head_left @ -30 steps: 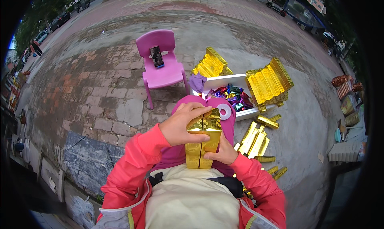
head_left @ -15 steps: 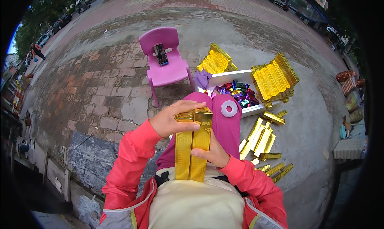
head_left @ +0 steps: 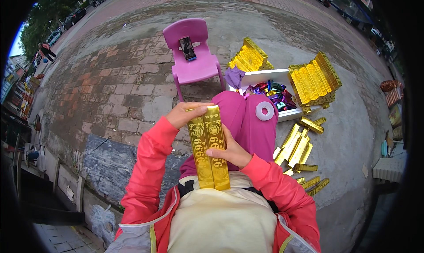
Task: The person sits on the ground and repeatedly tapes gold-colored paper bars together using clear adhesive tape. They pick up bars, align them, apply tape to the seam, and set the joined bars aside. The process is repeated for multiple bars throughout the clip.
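Two long gold foil paper bars stand side by side above my lap, their printed faces toward me and their lower ends by my shirt. My left hand grips their top end, fingers laid across it. Around the right-hand bar my right hand is closed, thumb on the front face and the other fingers hidden behind. A roll of white tape rests flat on my right knee. Several more gold bars lie loose on the ground to the right.
Beyond my knees sits a white box holding shiny coloured foil pieces, with a purple cloth on its corner. Gold bar stacks stand around it. A pink chair carries a phone. A dark slab lies left.
The two bars have tipped so their printed front faces show more fully and their top ends less. Both hands keep hold. The surroundings have shifted slightly rightward in the view.
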`<state>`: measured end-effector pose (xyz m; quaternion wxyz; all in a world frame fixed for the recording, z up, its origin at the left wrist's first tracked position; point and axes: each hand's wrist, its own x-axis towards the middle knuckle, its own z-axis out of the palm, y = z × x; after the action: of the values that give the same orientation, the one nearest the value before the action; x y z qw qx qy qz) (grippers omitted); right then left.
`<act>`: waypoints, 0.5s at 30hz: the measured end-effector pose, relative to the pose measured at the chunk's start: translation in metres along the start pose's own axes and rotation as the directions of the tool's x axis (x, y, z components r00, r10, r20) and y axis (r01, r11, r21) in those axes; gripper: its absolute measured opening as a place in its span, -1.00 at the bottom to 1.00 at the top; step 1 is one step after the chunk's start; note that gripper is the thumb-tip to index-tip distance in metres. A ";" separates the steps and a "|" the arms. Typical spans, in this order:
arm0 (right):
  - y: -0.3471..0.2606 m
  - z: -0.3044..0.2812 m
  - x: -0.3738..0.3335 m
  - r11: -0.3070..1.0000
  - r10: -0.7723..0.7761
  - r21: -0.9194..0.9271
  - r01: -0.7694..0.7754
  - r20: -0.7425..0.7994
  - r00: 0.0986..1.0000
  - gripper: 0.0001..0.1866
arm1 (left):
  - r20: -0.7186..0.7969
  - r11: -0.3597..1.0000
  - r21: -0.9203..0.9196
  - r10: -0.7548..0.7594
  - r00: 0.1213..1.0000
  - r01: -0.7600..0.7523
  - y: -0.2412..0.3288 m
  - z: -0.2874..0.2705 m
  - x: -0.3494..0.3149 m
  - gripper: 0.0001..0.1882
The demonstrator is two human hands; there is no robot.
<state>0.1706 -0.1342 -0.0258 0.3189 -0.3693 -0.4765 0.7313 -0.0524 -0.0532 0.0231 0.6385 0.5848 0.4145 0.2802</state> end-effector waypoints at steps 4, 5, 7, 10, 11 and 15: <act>0.010 0.006 -0.005 0.997 -0.070 0.041 0.069 0.038 0.997 0.32 | -0.016 1.000 -0.019 -0.018 1.000 0.017 -0.002 -0.003 -0.007 -0.51; 0.011 0.007 -0.005 0.996 -0.075 0.056 0.073 0.027 0.997 0.32 | -0.020 0.999 -0.032 -0.010 1.000 0.009 -0.003 -0.002 -0.010 -0.51; 0.012 0.008 -0.005 0.996 -0.082 0.038 0.081 0.021 0.996 0.31 | -0.031 0.998 -0.066 0.005 0.999 -0.007 -0.002 -0.001 -0.014 -0.51; 0.006 0.006 0.002 0.992 -0.120 -0.031 0.121 0.040 0.992 0.30 | -0.049 0.994 -0.097 0.039 0.998 -0.044 0.004 0.001 -0.015 -0.51; 0.002 0.004 0.004 0.988 -0.149 -0.035 0.151 0.048 0.988 0.30 | -0.053 0.994 -0.090 0.061 0.997 -0.066 0.007 0.001 -0.013 -0.51; -0.015 -0.008 0.008 0.977 -0.209 -0.039 0.210 0.039 0.977 0.20 | -0.078 0.994 -0.035 0.098 0.992 -0.101 0.024 0.001 0.007 -0.52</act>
<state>0.1747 -0.1189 -0.0153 0.3780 -0.3111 -0.5336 0.6896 -0.0457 -0.0442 0.0451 0.6187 0.5810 0.4036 0.3417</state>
